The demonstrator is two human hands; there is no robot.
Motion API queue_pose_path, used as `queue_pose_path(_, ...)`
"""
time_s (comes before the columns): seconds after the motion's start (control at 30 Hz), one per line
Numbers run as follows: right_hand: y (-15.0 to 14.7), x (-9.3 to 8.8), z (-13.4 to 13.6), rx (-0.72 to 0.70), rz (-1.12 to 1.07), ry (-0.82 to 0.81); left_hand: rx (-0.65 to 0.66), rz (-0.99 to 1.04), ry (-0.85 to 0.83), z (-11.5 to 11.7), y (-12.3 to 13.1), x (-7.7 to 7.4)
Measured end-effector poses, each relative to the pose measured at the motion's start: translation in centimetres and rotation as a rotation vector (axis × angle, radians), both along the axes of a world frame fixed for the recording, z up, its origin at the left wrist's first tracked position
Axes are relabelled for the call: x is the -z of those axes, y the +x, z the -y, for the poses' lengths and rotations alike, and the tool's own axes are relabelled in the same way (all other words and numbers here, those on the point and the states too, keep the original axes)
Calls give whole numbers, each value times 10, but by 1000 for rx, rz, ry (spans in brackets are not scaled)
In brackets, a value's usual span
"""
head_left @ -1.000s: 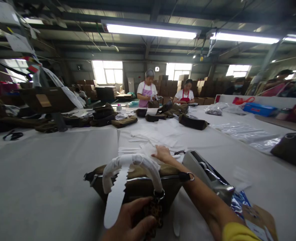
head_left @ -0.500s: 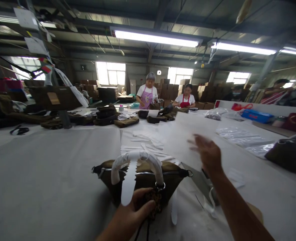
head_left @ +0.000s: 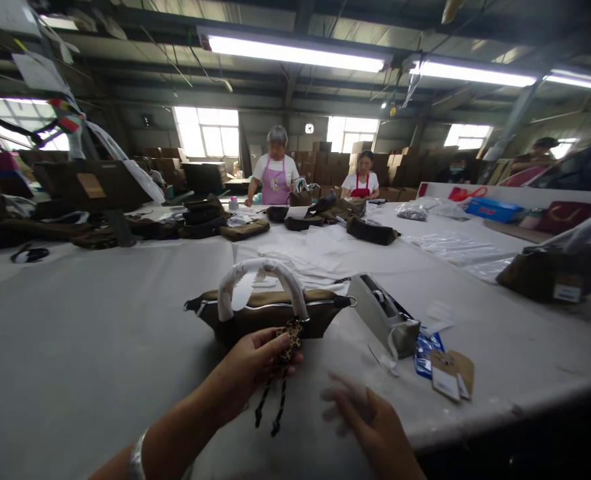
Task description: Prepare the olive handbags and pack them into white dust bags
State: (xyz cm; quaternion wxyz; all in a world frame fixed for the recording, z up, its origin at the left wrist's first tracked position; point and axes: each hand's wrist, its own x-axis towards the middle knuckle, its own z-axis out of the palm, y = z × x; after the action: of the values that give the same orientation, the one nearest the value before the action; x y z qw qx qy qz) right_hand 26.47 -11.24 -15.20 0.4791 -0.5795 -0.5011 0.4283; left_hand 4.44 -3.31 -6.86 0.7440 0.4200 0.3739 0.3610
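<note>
Brown and dark, the bag (head_left: 265,321) sits on the pale table (head_left: 100,347) just beyond the hands. The right hand (head_left: 368,419), raised by a white sheet a moment ago, is now back on the near side of the bag. Its fingers are spread and blurred, and nothing shows in its grasp; it seems free to join the left. The left hand (head_left: 250,360) pinches the spotted charm (head_left: 290,338) between thumb and fingers, and two cords (head_left: 281,403) dangle below. The strip (head_left: 243,291), which hung in front of the handle (head_left: 294,291), now shows within its loop, leaving the bag's front less covered.

The bag's long axis runs left to right across the view, and so does its zip (head_left: 275,304). The wrapped handle arches upward. The bag's right end points toward the tape dispenser (head_left: 383,317).
</note>
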Motion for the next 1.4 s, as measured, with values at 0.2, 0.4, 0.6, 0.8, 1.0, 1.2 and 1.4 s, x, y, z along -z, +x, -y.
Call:
queue_pose_path(0.2,-31,-9,-23,-72,-214,56,24,-63,-8,10,6,2)
queue_pose_path(0.4,-45,-27,-37,-153,-528,-55,-41,-135,77,14,14,26)
queue_pose_path(0.6,-49,-35,-46,-98,-473,-45,-97,-374,275,9,20,34)
queue_pose_path(0.8,-48,-43,-47,-175,-703,-117,-187,-724,574,16,-19,33)
queue_pose_path(1.0,-40,-46,-47,-262,-754,-207,-314,-560,381,25,-43,27)
queue_pose_path(1.2,-41,-54,-47,-284,-627,-215,11,-82,69,25,-9,11)
queue_pose_path(1.4,-40,-48,-48,-171,-321,-75,-173,-264,270,22,12,29)
